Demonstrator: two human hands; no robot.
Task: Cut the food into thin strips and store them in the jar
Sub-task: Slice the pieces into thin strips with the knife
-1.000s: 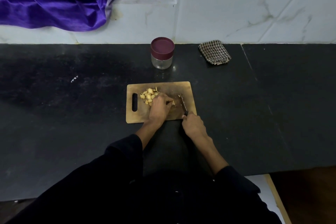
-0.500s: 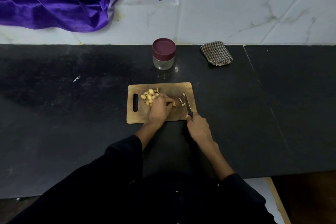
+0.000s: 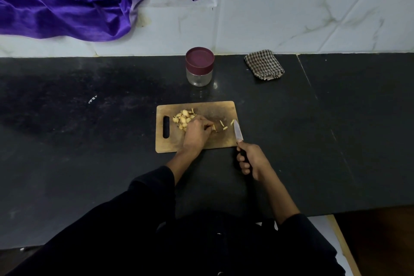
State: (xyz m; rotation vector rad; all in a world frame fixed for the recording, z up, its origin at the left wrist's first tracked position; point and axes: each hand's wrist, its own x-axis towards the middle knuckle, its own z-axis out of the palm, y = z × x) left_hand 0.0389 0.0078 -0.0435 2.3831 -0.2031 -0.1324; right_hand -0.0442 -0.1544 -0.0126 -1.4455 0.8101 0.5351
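Centrally, I see the left hand [image 3: 196, 133] pinching a food piece [image 3: 214, 127] on the cutting board [image 3: 224, 141], beside the pale heap [image 3: 183, 118]. Right hand [image 3: 252, 160] fingers are clamped on the knife [image 3: 237, 130]; the lidded jar [image 3: 199, 66] stands beyond on the desk [image 3: 89, 141].

1 board [image 3: 197, 145], 1 jar [image 3: 199, 67], 1 knife [image 3: 237, 130], 1 cloth [image 3: 264, 64], approx. 4 strips [image 3: 225, 128].

Black counter [image 3: 89, 141] — white marble wall [image 3: 291, 6]
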